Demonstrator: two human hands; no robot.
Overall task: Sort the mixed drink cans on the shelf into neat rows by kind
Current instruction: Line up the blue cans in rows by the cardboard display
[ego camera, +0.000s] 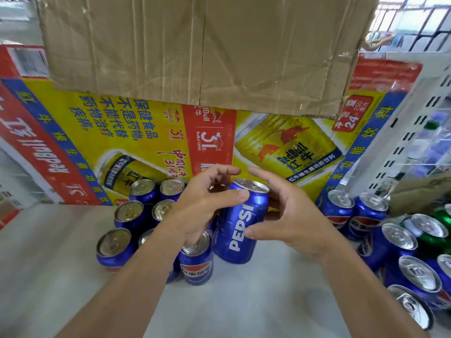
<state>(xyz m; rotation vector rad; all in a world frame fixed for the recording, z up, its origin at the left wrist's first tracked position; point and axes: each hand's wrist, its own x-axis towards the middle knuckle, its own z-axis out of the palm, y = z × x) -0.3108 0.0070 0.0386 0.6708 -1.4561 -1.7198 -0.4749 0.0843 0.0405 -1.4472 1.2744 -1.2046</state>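
Note:
A blue Pepsi can (pixel 240 230) stands tilted on the white shelf (pixel 61 264), held between both hands. My left hand (pixel 200 206) comes from the left, its thumb pressed on the can's upper side and its fingers curled behind the rim. My right hand (pixel 290 215) grips the can from the right, thumb on the front and fingers reaching behind the top. Left of it, several blue cans (pixel 136 215) with golden lids stand in rows. To the right is a looser cluster of blue Pepsi cans (pixel 353 211) with silver lids and a green can (pixel 436 237).
A yellow and red Red Bull carton (pixel 146 132) lies along the back of the shelf. A brown cardboard box (pixel 195 45) rests on top of it. A white perforated shelf upright (pixel 415 132) rises at the right.

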